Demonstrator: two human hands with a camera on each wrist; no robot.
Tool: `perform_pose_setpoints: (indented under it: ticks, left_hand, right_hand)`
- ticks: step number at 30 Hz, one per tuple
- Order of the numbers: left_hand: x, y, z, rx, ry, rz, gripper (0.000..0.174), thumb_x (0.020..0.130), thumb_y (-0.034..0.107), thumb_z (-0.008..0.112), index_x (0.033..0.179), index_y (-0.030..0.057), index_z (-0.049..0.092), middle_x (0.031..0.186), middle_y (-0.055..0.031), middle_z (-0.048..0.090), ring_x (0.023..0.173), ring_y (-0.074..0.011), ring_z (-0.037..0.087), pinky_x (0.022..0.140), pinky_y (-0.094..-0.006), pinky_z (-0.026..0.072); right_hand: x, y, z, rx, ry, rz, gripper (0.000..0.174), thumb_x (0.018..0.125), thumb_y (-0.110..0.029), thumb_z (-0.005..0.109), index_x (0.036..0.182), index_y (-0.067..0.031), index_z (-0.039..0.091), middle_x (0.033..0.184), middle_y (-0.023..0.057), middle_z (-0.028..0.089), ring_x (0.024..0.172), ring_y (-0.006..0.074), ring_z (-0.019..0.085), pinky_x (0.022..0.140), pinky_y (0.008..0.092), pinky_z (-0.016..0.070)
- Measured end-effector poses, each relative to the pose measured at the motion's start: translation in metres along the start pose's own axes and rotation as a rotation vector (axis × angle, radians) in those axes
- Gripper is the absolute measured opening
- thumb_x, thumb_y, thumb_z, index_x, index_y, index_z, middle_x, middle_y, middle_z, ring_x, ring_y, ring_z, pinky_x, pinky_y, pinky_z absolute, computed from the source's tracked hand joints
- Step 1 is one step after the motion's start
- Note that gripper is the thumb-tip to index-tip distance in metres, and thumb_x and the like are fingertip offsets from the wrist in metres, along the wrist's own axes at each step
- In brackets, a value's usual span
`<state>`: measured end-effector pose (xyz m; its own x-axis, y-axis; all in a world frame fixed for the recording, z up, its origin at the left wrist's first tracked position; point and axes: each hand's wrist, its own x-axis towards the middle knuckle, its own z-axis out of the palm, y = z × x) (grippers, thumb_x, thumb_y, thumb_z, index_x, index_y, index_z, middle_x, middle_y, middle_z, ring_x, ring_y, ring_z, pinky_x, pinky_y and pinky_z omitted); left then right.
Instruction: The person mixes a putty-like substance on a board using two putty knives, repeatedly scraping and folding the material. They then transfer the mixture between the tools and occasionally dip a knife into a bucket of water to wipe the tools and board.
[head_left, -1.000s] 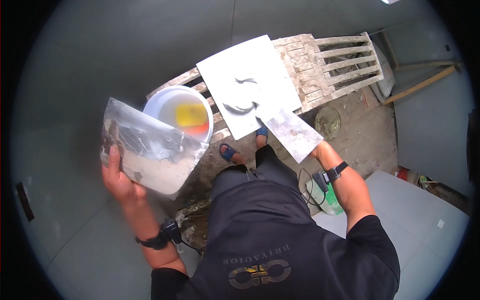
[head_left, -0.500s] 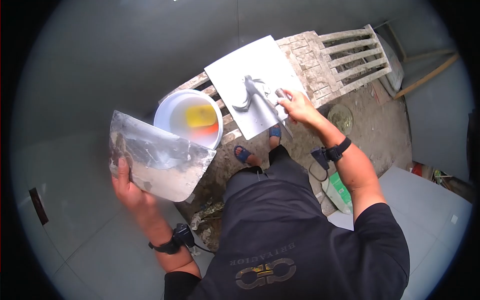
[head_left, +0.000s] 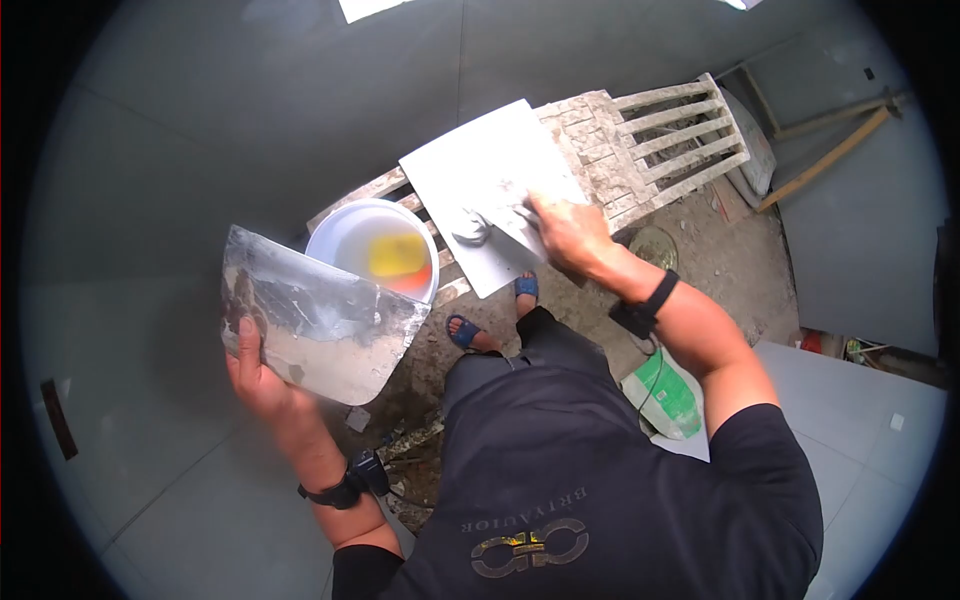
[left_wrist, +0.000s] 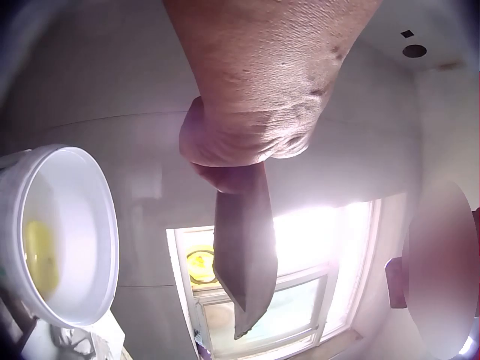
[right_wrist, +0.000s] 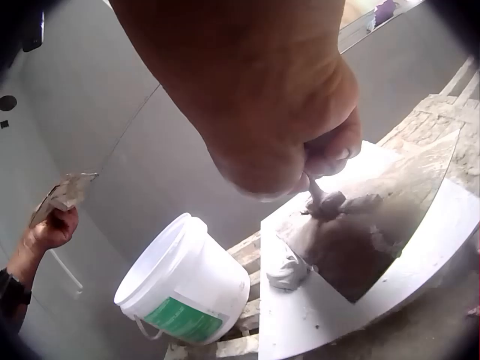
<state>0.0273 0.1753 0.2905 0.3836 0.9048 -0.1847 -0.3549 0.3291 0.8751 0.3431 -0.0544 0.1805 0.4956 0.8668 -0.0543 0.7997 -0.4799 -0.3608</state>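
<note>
My left hand (head_left: 262, 385) holds a broad metal plate (head_left: 320, 320) coated with dried grey residue, thumb along its face. In the left wrist view this plate (left_wrist: 246, 247) shows edge-on, below the fist. With curled fingers my right hand (head_left: 572, 235) grips the handle of a plastering trowel (right_wrist: 352, 244). The trowel's wide blade lies over a white board (head_left: 490, 150), seen best in the right wrist view. Beside the blade, a mound of soft grey-white putty (right_wrist: 286, 268) sits on the board.
A white bucket (right_wrist: 187, 281), with a yellow block (head_left: 397, 255) and an orange item inside, stands left of the board. Both rest on a crusted slatted bench (head_left: 590, 140). Right of my legs lies a green and white bag (head_left: 665, 398). Grey walls stand close around.
My right hand has swung the trowel from the board's near right corner onto the board, turning its blade over so the handle faces up. The left hand keeps hold of the plate, barely shifting.
</note>
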Motion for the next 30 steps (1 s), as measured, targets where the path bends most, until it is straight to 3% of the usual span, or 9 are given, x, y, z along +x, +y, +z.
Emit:
perform_pose_setpoints:
  ticks: [5,9,11,12,13,17,19,27,30]
  left_hand:
    - [-0.004,0.006,0.018,0.075,-0.001,0.008,0.041,0.099,0.015,0.049,0.136,-0.0037,0.046,0.133,-0.017,0.056,0.118,-0.0297,0.058,0.101,-0.0466,0.0506]
    - [-0.015,0.009,0.01,-0.007,0.047,0.078,0.042,0.099,0.015,0.05,0.136,-0.0047,0.046,0.132,-0.017,0.056,0.118,-0.0298,0.059,0.101,-0.0462,0.0505]
    - [-0.026,0.013,0.011,-0.024,0.117,0.086,0.043,0.099,0.015,0.051,0.136,-0.0041,0.046,0.132,-0.0172,0.056,0.118,-0.0301,0.058,0.101,-0.0465,0.0505]
    - [-0.035,0.016,0.008,-0.029,0.166,0.086,0.043,0.098,0.016,0.051,0.136,-0.0037,0.046,0.132,-0.0173,0.056,0.118,-0.0302,0.058,0.1,-0.0467,0.0505]
    - [-0.04,0.016,0.002,-0.017,0.197,0.099,0.043,0.098,0.016,0.051,0.137,-0.0033,0.046,0.132,-0.0172,0.056,0.118,-0.0304,0.058,0.1,-0.0473,0.0506]
    - [-0.05,0.008,0.0,0.054,0.222,0.087,0.044,0.098,0.017,0.052,0.138,-0.0021,0.046,0.133,-0.0167,0.056,0.118,-0.0312,0.058,0.1,-0.0486,0.0504]
    - [-0.056,0.003,0.009,0.082,0.207,0.064,0.045,0.098,0.017,0.052,0.138,-0.0019,0.045,0.133,-0.0165,0.056,0.118,-0.0315,0.058,0.1,-0.0486,0.0504]
    - [-0.021,-0.008,0.027,0.127,0.097,-0.038,0.042,0.099,0.015,0.05,0.137,-0.0024,0.045,0.131,-0.0164,0.057,0.116,-0.0304,0.06,0.099,-0.0464,0.052]
    - [-0.005,-0.005,0.025,0.18,-0.011,-0.047,0.039,0.1,0.015,0.049,0.135,-0.0022,0.047,0.128,-0.016,0.059,0.113,-0.0292,0.061,0.098,-0.0446,0.0528]
  right_hand:
    - [0.013,0.01,0.026,-0.033,0.014,-0.031,0.023,0.092,-0.014,0.045,0.108,-0.0068,0.06,0.088,0.0203,0.069,0.082,0.0382,0.068,0.07,0.0489,0.0528]
    - [0.015,0.02,-0.007,0.007,-0.117,0.027,0.028,0.085,-0.014,0.057,0.11,-0.0037,0.063,0.094,0.0249,0.068,0.083,0.0382,0.069,0.072,0.0481,0.0532]
    - [0.008,0.077,0.036,0.2,0.118,-0.093,0.039,0.083,-0.013,0.06,0.121,-0.0032,0.061,0.091,0.0234,0.068,0.072,0.0329,0.069,0.064,0.044,0.0534]
    - [0.0,0.051,-0.004,0.535,-0.27,0.439,0.042,0.085,-0.015,0.059,0.125,-0.0038,0.059,0.087,0.0181,0.069,0.06,0.0258,0.066,0.054,0.0399,0.0522]
    - [-0.006,0.073,0.006,0.786,-0.39,0.548,0.034,0.089,-0.017,0.057,0.121,-0.0049,0.061,0.082,0.0125,0.067,0.052,0.0201,0.06,0.047,0.0362,0.0497]
    - [-0.037,0.118,0.038,1.601,-0.397,0.988,0.026,0.097,-0.024,0.055,0.113,-0.0046,0.062,0.088,0.0081,0.068,0.075,0.0202,0.069,0.063,0.0345,0.0586]
    - [-0.055,0.12,0.046,1.97,-0.475,0.933,0.032,0.099,-0.029,0.054,0.115,-0.0027,0.064,0.103,0.0114,0.071,0.087,0.02,0.071,0.076,0.0347,0.0603]
    - [-0.118,0.066,0.082,1.969,-0.479,1.041,0.037,0.101,-0.029,0.047,0.123,-0.0024,0.062,0.111,0.0086,0.071,0.096,0.0204,0.069,0.083,0.0371,0.0568]
    - [-0.099,0.029,0.13,2.207,-0.391,0.915,0.039,0.099,-0.028,0.051,0.126,-0.0015,0.059,0.114,0.0107,0.069,0.099,0.0221,0.068,0.087,0.0385,0.0555]
